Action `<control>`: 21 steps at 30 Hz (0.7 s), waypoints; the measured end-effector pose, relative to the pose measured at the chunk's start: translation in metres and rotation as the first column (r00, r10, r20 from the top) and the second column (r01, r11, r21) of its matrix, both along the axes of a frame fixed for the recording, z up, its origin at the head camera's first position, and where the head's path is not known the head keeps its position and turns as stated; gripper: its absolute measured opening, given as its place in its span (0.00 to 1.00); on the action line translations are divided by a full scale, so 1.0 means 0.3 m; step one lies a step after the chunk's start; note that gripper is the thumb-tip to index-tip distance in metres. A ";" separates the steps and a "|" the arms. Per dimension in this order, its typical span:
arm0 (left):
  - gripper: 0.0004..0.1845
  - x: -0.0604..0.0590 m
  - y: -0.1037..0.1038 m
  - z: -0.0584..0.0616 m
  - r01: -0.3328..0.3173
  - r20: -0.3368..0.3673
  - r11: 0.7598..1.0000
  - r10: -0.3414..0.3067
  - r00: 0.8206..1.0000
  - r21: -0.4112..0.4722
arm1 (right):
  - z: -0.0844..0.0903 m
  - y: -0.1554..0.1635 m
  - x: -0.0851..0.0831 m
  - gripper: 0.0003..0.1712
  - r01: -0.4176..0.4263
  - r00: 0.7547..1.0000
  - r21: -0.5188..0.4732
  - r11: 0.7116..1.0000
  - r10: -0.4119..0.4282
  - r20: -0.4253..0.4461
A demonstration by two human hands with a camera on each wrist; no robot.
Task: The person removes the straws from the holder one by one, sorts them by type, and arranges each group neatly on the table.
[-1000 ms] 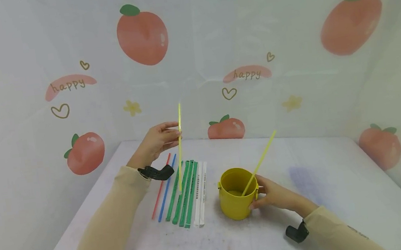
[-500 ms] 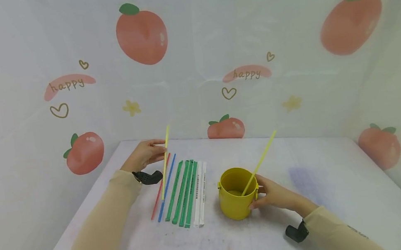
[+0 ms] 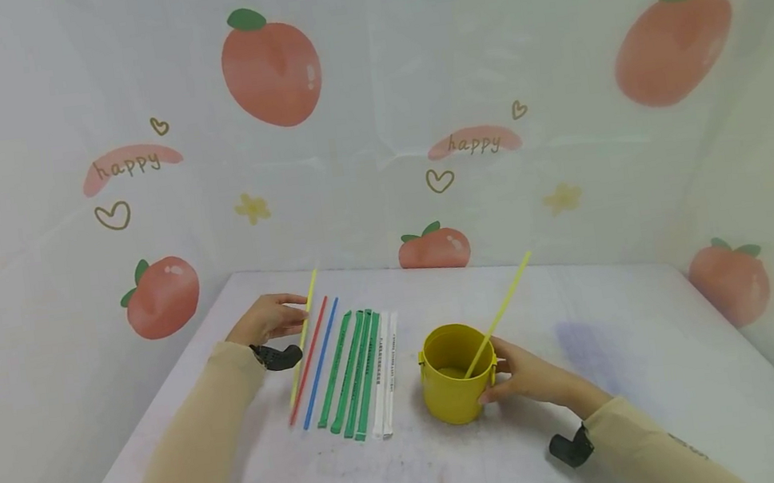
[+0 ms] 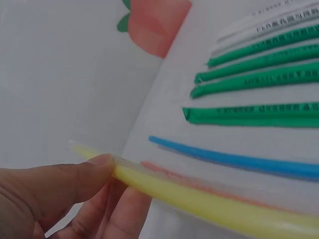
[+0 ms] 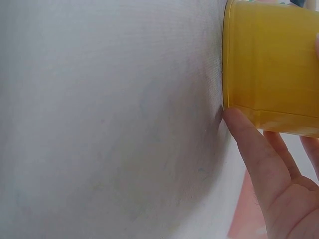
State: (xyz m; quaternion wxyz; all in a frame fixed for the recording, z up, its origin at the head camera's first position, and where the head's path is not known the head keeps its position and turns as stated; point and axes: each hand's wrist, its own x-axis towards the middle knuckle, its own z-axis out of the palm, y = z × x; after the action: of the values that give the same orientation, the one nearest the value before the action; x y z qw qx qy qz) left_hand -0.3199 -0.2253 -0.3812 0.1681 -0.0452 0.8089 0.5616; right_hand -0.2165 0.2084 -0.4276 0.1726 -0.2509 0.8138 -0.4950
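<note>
Between thumb and fingers, my left hand [image 3: 269, 317] pinches a yellow straw [image 4: 199, 200] near its far end. That straw slants beside the red straw [image 3: 309, 360], on its left, and the blue straw [image 3: 321, 362] lies just right of the red one. My right hand [image 3: 532, 375] holds the side of a small yellow bucket [image 3: 452, 401], its thumb at the bottom edge in the right wrist view [image 5: 246, 130]. Another yellow straw [image 3: 507, 301] leans inside the bucket and sticks out past the rim.
Several green paper-wrapped straws [image 3: 353, 374] lie in a row between the blue straw and the bucket. White-wrapped straws [image 3: 385, 375] end that row on the right. Behind the white table [image 3: 629, 324] hangs a fruit-printed backdrop [image 3: 357, 116].
My left hand has moved left and down with the yellow straw, from above the green wrappers to the left side of the red straw. The right hand stays at the bucket.
</note>
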 end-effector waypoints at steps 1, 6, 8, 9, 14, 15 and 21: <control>0.27 0.003 -0.002 -0.005 -0.004 0.004 1.000 0.004 1.000 -0.002 | -0.001 0.000 0.000 0.51 0.000 1.000 0.000 1.000 0.000 -0.001; 0.27 0.014 -0.013 -0.031 -0.017 0.013 0.999 0.017 1.000 -0.031 | 0.002 0.001 0.003 0.52 -0.001 1.000 -0.003 1.000 0.001 0.004; 0.27 0.018 -0.022 -0.042 -0.012 0.017 0.999 0.013 1.000 -0.037 | 0.003 0.001 0.005 0.52 -0.004 1.000 -0.006 1.000 0.004 0.008; 0.26 0.020 -0.027 -0.047 -0.010 0.020 0.999 0.011 1.000 -0.037 | 0.003 0.002 0.005 0.52 -0.005 1.000 -0.007 1.000 0.005 0.010; 0.24 0.027 -0.047 -0.068 0.023 0.031 1.000 -0.023 0.999 -0.010 | 0.000 0.002 0.004 0.51 -0.004 1.000 -0.006 1.000 0.004 0.007; 0.23 0.028 -0.046 -0.072 0.012 0.036 1.000 -0.012 0.999 -0.013 | -0.001 0.002 0.004 0.51 -0.003 1.000 -0.005 1.000 0.003 0.005; 0.25 0.025 -0.032 -0.099 -0.044 0.052 0.998 0.046 0.998 -0.055 | 0.001 0.003 0.005 0.51 0.002 1.000 0.000 1.000 -0.002 0.002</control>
State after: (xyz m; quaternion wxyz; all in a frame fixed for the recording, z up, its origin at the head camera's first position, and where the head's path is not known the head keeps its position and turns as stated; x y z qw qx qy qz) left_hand -0.3125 -0.2348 -0.4111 0.1758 -0.0829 0.8177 0.5418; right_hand -0.2149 0.2092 -0.4274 0.1729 -0.2499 0.8138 -0.4954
